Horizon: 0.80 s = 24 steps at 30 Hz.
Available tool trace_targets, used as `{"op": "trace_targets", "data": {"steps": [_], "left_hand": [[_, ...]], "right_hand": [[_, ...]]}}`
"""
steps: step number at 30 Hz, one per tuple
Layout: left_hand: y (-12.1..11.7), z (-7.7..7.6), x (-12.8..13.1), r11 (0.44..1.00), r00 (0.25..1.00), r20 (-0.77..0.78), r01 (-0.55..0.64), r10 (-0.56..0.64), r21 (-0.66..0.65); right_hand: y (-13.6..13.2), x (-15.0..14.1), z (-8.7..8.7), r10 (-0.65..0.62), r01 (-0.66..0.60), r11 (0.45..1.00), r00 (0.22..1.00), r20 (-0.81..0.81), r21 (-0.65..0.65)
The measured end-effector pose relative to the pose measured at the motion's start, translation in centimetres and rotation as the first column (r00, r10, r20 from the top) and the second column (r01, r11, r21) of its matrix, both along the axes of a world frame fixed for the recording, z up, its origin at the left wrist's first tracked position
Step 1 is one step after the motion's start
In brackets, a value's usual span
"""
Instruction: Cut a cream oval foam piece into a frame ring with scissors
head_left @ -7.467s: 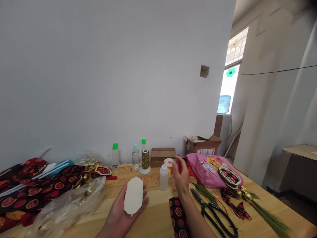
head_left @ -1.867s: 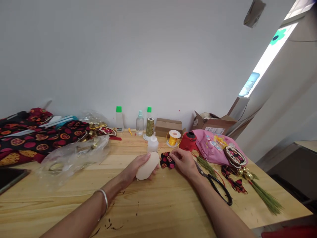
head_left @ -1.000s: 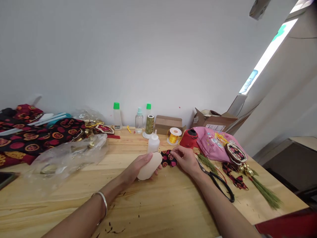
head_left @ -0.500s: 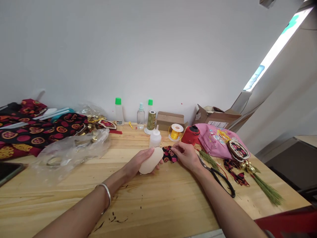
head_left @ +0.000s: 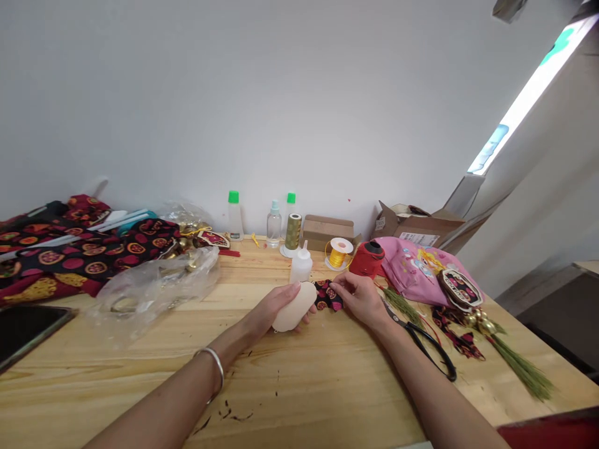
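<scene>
A pale, flat, scallop-edged oval piece point(head_left: 294, 307) is gripped in my left hand point(head_left: 277, 305), the thumb on its upper edge and fingertips showing beyond its right side. My right hand point(head_left: 364, 299) pinches the edge of a small black fabric piece point(head_left: 325, 295) with red and orange round motifs. The fabric meets the oval's right edge; I cannot tell if the two are joined. Just behind them stands a white squeeze bottle point(head_left: 302, 267) with a pointed nozzle. Black-handled scissors point(head_left: 433, 352) lie beside my right forearm.
Yellow cord point(head_left: 337, 252) on a spool, a red thread cone point(head_left: 367, 259) and a pink bag point(head_left: 412, 268) line the back right. Gold bells and a green tassel point(head_left: 521, 368) lie at right. Patterned cloth point(head_left: 98, 252), a clear plastic bag point(head_left: 154, 293) and a phone point(head_left: 30, 330) occupy the left.
The camera view has turned slightly left, so everything sits a little further right and lower. Both hands keep the same hold on the oval piece and the fabric.
</scene>
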<state>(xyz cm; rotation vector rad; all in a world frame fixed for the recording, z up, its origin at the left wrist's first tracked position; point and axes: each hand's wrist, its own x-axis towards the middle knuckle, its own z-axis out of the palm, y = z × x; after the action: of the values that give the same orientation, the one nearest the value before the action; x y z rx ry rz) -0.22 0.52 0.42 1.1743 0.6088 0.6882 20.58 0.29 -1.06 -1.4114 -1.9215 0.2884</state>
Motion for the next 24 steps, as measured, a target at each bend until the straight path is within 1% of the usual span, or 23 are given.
{"op": "trace_targets", "data": {"steps": [10,18,24], "left_hand": [[0.08,-0.13,0.05,1.000,1.000,0.009,0.005,-0.005,0.023],[0.04,0.02,0.07,1.000,1.000,0.020,-0.010,0.010,0.002],[0.11,-0.10,0.04,1.000,1.000,0.023,-0.006,0.006,0.012]], "right_hand": [[0.05,-0.29,-0.07,0.009,-0.009,1.000,1.000,-0.002,-0.001],[0.11,-0.25,-0.40,0.005,-0.005,1.000,1.000,0.003,-0.018],[0.12,-0.34,-0.47,0.022,-0.021,0.999,1.000,0.019,-0.040]]}}
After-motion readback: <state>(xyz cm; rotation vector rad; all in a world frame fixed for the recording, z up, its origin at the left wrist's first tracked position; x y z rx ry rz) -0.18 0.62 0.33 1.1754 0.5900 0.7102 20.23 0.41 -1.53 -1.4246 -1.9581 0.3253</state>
